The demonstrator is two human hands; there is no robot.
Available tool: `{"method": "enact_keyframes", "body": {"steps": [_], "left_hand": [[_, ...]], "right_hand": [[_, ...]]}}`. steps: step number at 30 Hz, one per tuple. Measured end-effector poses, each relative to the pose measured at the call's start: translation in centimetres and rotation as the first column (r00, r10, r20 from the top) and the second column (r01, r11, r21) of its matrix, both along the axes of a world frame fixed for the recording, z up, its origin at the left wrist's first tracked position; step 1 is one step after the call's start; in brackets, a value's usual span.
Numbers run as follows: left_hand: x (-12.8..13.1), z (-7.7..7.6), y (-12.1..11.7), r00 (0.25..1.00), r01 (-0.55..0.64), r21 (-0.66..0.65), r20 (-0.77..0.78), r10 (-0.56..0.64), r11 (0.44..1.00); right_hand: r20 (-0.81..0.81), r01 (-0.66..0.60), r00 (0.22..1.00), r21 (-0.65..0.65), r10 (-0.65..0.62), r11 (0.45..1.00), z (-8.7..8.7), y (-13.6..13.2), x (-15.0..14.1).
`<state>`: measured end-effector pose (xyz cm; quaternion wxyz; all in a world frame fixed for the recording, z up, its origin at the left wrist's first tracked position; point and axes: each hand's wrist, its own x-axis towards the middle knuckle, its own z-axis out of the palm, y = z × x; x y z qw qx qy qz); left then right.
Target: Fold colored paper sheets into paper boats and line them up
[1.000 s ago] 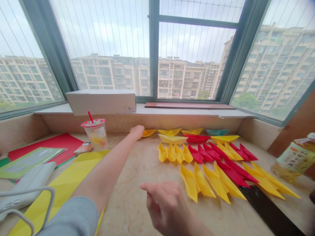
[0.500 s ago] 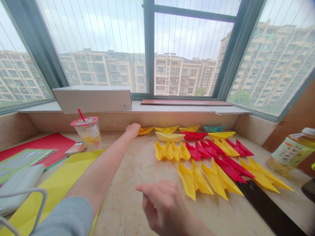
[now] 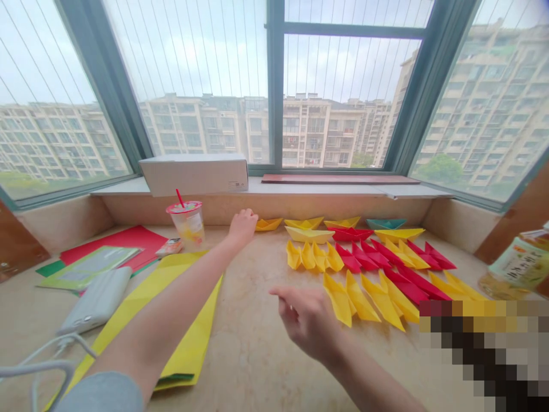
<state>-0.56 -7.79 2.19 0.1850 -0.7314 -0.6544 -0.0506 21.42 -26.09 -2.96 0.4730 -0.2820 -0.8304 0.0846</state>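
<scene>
My left hand (image 3: pixel 243 225) reaches far across the counter, its fingers curled at the left end of an orange-yellow paper boat (image 3: pixel 269 225). Whether the fingertips grip anything is hidden. Closer in, my right hand (image 3: pixel 311 320) is loosely closed above the counter, with nothing visible in it. Folded paper boats stand in rows to its right. At the back are yellow boats (image 3: pixel 303 224) and a teal boat (image 3: pixel 386 224); before them sit a pale yellow boat (image 3: pixel 309 235) and a red boat (image 3: pixel 349 234). Nearer are yellow double-pointed folds (image 3: pixel 314 256) and red ones (image 3: pixel 362 256).
Under my left arm lies a long yellow paper sheet (image 3: pixel 189 343). A power bank (image 3: pixel 98 298) with a white cable, red paper (image 3: pixel 139 240) and a drink cup (image 3: pixel 189 223) are at left. A drink bottle (image 3: pixel 521 263) stands right; a white box (image 3: pixel 195 176) rests on the sill.
The view shifts, showing more of the counter's left side. My left hand stays beside the orange-yellow boat, now slightly farther from it. My right hand remains closed and moves nearer the front yellow folds.
</scene>
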Motion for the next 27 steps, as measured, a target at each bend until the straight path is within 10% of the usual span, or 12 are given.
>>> {"method": "enact_keyframes", "body": {"steps": [15, 27], "left_hand": [[-7.1, -1.4, -29.0, 0.977, 0.095, -0.307, 0.211, -0.03, 0.947], [-8.0, -2.0, -31.8, 0.978, -0.001, -0.318, 0.197, 0.067, 0.948]], "right_hand": [[-0.011, 0.162, 0.986, -0.237, -0.169, 0.958, -1.5, 2.3, 1.2], [0.027, 0.147, 0.989, -0.251, -0.144, 0.957, -2.0, 1.6, 0.7]]}}
